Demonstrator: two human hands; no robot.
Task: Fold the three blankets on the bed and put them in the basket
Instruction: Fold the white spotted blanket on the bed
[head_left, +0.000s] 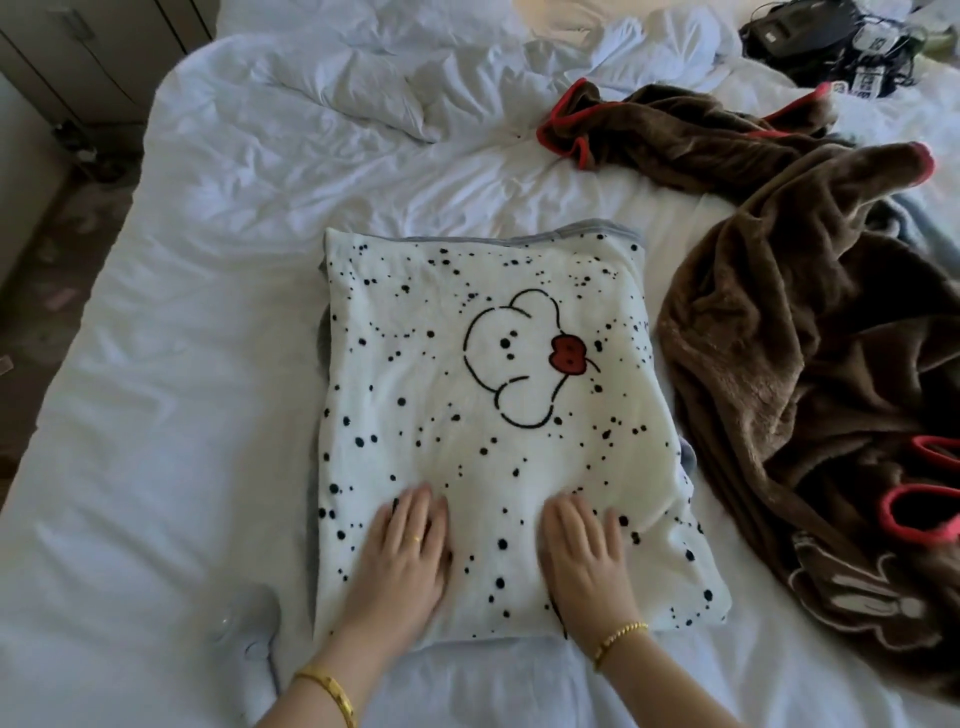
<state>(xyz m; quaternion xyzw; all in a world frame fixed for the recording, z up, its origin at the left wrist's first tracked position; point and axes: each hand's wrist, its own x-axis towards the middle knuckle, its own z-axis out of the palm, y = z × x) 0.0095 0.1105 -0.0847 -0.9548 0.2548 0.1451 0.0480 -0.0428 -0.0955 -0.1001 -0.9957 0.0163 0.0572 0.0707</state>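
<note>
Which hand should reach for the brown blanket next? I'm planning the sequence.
Probably right. The right hand lies flat on the spotted blanket nearer the brown blanket; the left hand lies farther away.

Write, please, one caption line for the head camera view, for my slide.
Both hands, left hand and right hand, press flat on a folded spotted white blanket; a brown blanket lies unfolded beside it.

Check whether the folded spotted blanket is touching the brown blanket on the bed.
Apart. The head view shows a strip of white sheet running between the spotted blanket and the brown blanket along the whole facing edge.
</note>
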